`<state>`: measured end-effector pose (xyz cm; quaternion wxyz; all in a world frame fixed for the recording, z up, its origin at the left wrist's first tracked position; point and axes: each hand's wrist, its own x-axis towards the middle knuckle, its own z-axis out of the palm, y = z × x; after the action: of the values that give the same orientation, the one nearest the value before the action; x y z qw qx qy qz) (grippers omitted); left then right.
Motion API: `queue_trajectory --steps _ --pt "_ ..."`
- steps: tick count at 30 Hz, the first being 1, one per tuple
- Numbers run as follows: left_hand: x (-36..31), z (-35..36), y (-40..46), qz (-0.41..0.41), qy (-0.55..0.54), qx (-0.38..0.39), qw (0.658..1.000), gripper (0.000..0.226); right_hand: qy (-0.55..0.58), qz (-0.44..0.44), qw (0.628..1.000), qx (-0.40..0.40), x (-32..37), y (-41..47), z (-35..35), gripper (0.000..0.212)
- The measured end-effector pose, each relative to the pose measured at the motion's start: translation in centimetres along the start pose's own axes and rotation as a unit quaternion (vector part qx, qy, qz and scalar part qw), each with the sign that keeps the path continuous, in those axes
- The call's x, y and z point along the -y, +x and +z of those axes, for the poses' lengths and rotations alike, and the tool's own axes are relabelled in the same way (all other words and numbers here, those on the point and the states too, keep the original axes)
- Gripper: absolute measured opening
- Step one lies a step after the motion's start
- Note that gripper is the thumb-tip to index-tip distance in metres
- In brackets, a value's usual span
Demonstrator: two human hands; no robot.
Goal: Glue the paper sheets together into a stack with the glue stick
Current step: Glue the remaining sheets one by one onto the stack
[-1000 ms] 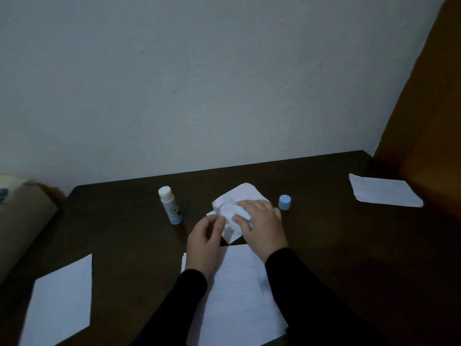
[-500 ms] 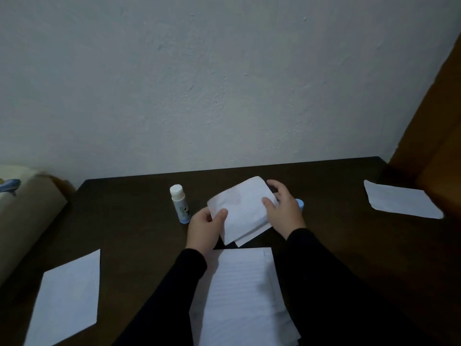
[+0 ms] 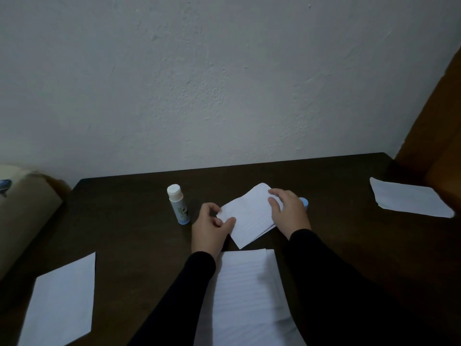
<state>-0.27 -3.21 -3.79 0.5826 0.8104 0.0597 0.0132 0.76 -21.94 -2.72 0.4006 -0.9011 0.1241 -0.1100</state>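
Note:
A small stack of white lined sheets [image 3: 249, 218] lies on the dark table [image 3: 124, 221], turned at an angle. My left hand [image 3: 210, 227] pinches its left corner. My right hand [image 3: 289, 212] holds its right edge, fingers over the top. The glue stick [image 3: 177, 204], white with a blue base and uncapped, stands upright just left of my left hand. Its blue cap [image 3: 304, 202] peeks out behind my right hand. A larger pile of lined sheets [image 3: 244, 295] lies between my forearms at the near edge.
A single white sheet [image 3: 62, 300] lies at the near left of the table and another [image 3: 409, 201] at the far right. A beige cushion [image 3: 22, 216] sits off the left edge. A brown wooden panel [image 3: 439, 126] rises at the right; a white wall stands behind.
One second ago the small paper was crumpled under my right hand; it now lies flattened, held at both sides. The view has tilted slightly.

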Motion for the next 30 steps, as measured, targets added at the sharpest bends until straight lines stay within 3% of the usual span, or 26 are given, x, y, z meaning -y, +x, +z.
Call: queue_trajectory --steps 4,14,18,22,24,26,28,30 --pt "0.2 0.2 0.1 0.012 0.028 -0.019 0.999 0.033 -0.017 -0.042 0.999 -0.005 -0.8 -0.4 0.5 0.030" --pt "-0.2 0.4 -0.2 0.003 0.050 -0.028 0.998 0.035 -0.112 -0.045 0.992 -0.026 -1.6 -0.2 1.1 0.034" --pt "-0.2 0.4 0.1 0.028 0.109 -0.044 0.993 0.034 -0.147 -0.054 0.987 -0.040 -1.7 -0.1 1.4 0.029" --pt "-0.7 -0.1 1.3 0.002 0.132 -0.011 0.991 0.037 -0.191 -0.095 0.976 -0.044 -1.5 -0.2 1.2 0.025" --pt "-1.1 0.1 1.2 0.029 0.150 -0.026 0.988 0.034 -0.213 -0.126 0.968 -0.040 -0.9 -0.1 1.2 0.024" --pt "-1.6 0.9 0.3 0.109 0.243 -0.047 0.963 0.033 -0.209 -0.175 0.961 -0.039 0.1 -0.1 1.4 0.024" --pt "-1.6 2.3 -0.3 0.203 0.384 -0.042 0.900 0.042 -0.215 -0.231 0.949 0.011 0.9 -0.1 2.0 0.029" --pt "-1.1 3.4 -0.5 0.198 0.479 0.031 0.855 0.052 -0.230 -0.258 0.932 0.112 1.0 -0.2 2.7 0.039"
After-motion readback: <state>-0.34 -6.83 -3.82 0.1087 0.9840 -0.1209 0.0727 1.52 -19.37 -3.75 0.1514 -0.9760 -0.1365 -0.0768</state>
